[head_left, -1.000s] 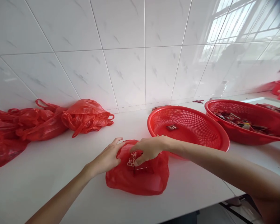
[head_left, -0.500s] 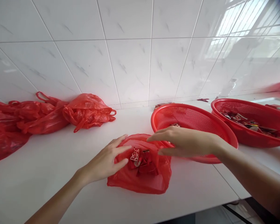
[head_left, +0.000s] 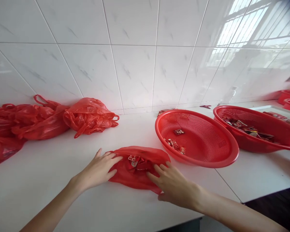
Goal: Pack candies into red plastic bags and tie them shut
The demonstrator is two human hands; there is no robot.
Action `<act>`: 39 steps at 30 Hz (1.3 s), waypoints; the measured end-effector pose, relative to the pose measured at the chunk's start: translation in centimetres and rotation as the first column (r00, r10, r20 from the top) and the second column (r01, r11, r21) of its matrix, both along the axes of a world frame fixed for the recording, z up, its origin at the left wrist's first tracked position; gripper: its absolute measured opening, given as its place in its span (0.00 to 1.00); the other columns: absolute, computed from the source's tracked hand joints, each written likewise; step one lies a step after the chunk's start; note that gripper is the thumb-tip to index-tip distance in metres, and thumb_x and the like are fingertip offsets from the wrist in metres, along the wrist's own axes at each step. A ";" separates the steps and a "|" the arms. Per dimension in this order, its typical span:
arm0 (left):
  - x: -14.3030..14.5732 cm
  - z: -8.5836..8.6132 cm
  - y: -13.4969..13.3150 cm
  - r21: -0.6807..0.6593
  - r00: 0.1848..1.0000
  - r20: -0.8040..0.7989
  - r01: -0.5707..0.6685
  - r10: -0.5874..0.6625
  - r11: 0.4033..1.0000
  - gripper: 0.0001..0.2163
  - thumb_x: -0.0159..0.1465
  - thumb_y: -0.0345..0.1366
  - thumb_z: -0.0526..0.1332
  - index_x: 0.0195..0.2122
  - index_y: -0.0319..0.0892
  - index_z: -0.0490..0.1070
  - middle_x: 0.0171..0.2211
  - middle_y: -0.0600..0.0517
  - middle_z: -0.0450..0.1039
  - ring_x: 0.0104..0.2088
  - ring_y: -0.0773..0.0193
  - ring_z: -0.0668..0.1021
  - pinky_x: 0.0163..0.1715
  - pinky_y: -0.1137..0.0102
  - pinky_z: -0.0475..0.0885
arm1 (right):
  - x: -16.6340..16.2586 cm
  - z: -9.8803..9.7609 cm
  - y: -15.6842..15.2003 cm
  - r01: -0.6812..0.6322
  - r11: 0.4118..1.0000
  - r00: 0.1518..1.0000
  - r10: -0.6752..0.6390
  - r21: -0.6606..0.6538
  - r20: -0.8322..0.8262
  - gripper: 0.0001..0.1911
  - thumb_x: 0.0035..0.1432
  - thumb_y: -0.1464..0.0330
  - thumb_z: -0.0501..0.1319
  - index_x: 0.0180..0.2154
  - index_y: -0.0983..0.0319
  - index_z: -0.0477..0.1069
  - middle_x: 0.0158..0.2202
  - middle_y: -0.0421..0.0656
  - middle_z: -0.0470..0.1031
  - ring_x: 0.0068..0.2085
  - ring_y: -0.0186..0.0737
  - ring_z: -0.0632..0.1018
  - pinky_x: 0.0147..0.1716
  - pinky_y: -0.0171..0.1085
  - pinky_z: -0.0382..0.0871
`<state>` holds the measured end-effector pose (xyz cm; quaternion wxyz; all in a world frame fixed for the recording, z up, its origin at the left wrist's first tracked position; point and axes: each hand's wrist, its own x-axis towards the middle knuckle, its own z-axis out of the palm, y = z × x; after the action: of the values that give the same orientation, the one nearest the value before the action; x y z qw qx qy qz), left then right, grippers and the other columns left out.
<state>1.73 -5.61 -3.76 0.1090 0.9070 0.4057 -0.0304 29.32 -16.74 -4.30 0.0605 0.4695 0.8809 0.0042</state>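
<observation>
A thin red plastic bag [head_left: 145, 154] lies flat on the white counter [head_left: 50, 180] in front of me, with small red-and-white wrapped sweets [head_left: 135, 162] showing through it. My left hand [head_left: 99, 169] rests on the bag's left edge, fingers spread flat. My right hand [head_left: 174, 183] lies on the bag's right near corner, fingers stretched out on the plastic. Neither hand grips anything.
A red perforated basket [head_left: 207, 151] with a few sweets stands right of the bag. A second red basket [head_left: 268, 141] holding several sweets sits further right. Filled red bags [head_left: 89, 116] are heaped against the tiled wall at the left. The counter's front edge runs just below my arms.
My right hand let go of the sweets inside the bag, lifted out, then came down on the bag's right near corner. The bag now lies flatter. My left hand stayed on its left edge.
</observation>
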 end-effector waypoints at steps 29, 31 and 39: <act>-1.4 10.5 2.2 0.064 0.416 0.901 -0.413 0.125 0.909 0.14 0.60 0.36 0.61 0.46 0.40 0.76 0.29 0.51 0.76 0.30 0.62 0.78 0.32 0.69 0.75 | 0.0 11.2 9.8 0.400 0.858 0.201 0.260 0.321 -0.944 0.13 0.54 0.76 0.56 0.36 0.57 0.76 0.44 0.44 0.74 0.45 0.42 0.76 0.44 0.44 0.75; -0.8 11.8 2.3 -0.056 0.241 0.962 -0.297 0.131 0.953 0.13 0.60 0.35 0.61 0.44 0.38 0.76 0.24 0.54 0.72 0.23 0.67 0.74 0.26 0.72 0.71 | -0.6 12.2 10.4 0.447 0.838 0.106 0.298 0.313 -0.949 0.11 0.55 0.74 0.56 0.36 0.57 0.75 0.44 0.45 0.74 0.47 0.43 0.76 0.45 0.44 0.76; 3.4 13.0 2.0 -0.053 0.132 0.989 -0.090 0.064 0.995 0.14 0.61 0.37 0.63 0.47 0.37 0.74 0.41 0.45 0.78 0.29 0.67 0.78 0.31 0.71 0.73 | -4.2 12.6 12.0 0.315 0.919 0.018 0.242 0.235 -0.970 0.09 0.54 0.71 0.60 0.39 0.60 0.73 0.48 0.46 0.72 0.45 0.39 0.76 0.44 0.40 0.76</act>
<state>5.12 -3.59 9.22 0.3412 0.6824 0.2803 0.5826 25.08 -4.71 8.33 -0.6686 0.3603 0.6325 -0.1522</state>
